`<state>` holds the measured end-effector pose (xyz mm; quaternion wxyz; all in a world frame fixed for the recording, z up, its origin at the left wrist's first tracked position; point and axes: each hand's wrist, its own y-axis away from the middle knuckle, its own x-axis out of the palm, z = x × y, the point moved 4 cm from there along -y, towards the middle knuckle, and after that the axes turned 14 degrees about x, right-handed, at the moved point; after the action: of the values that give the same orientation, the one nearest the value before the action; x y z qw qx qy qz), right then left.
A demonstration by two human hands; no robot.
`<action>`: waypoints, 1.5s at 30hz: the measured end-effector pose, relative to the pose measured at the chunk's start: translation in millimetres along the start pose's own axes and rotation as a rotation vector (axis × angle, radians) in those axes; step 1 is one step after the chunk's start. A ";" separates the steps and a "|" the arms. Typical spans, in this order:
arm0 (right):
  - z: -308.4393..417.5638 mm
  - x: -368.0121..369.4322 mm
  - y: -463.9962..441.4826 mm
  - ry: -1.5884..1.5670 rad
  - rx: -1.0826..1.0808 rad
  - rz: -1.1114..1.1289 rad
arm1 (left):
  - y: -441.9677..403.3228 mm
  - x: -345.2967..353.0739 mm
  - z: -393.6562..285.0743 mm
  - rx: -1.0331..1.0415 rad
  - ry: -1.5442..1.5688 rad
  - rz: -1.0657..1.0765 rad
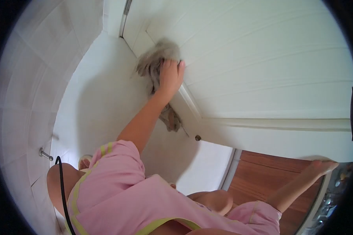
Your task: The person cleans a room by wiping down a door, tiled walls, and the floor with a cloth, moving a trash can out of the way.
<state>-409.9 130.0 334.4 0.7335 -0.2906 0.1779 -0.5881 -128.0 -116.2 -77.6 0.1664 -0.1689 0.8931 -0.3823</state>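
Observation:
My left hand is closed on a crumpled grey-brown rag, pressing it against the lower part of a white panelled door. The rag's dark, damp-looking folds hang below my fingers, and its end trails near the floor. At the right, my right hand grips the door's edge. Its fingers are partly hidden there.
Pale floor tiles lie below the door, with a tiled wall at left. A metal doorstop sticks out from that wall. Beyond a threshold is reddish wooden flooring. A black cable hangs in front.

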 end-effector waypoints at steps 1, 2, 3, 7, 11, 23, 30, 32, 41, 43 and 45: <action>-9.5 1.3 -11.6 -0.002 0.008 0.024 | 2.4 6.7 3.4 0.016 -0.029 0.002; -11.6 -1.6 -15.2 -0.001 0.011 0.048 | 6.0 11.6 7.2 -0.007 -0.002 0.060; -13.1 1.8 -13.3 0.008 0.007 0.050 | -0.1 9.6 6.2 -0.038 0.029 0.122; 2.1 9.7 -1.6 0.011 0.001 0.063 | -14.1 -3.3 6.4 -0.040 -0.044 0.300; -4.8 18.3 1.0 0.035 -0.016 0.045 | 10.7 5.6 22.1 0.113 -0.156 0.104; -3.7 3.9 -11.8 -0.009 -0.007 0.117 | -1.8 -4.0 22.2 0.173 -0.256 0.083; 0.3 7.7 0.5 0.008 -0.028 0.058 | -6.7 -10.2 24.3 0.200 -0.268 0.099; 0.1 16.6 8.0 0.003 -0.032 0.061 | -7.6 -10.7 25.6 0.239 -0.270 0.102; -17.9 -3.2 -25.5 -0.043 0.036 0.108 | 18.9 -2.1 37.7 0.172 -0.339 0.202; -13.8 10.6 -14.0 -0.027 0.026 0.109 | 1.0 -7.0 24.3 0.139 -0.240 0.163; -10.0 12.7 -9.4 -0.034 0.007 0.113 | -3.0 -5.7 21.1 0.093 -0.207 0.200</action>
<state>-420.0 114.3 333.8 0.7695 -0.2875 0.1793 -0.5413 -113.5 -128.9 -88.1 0.3024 -0.1099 0.8648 -0.3854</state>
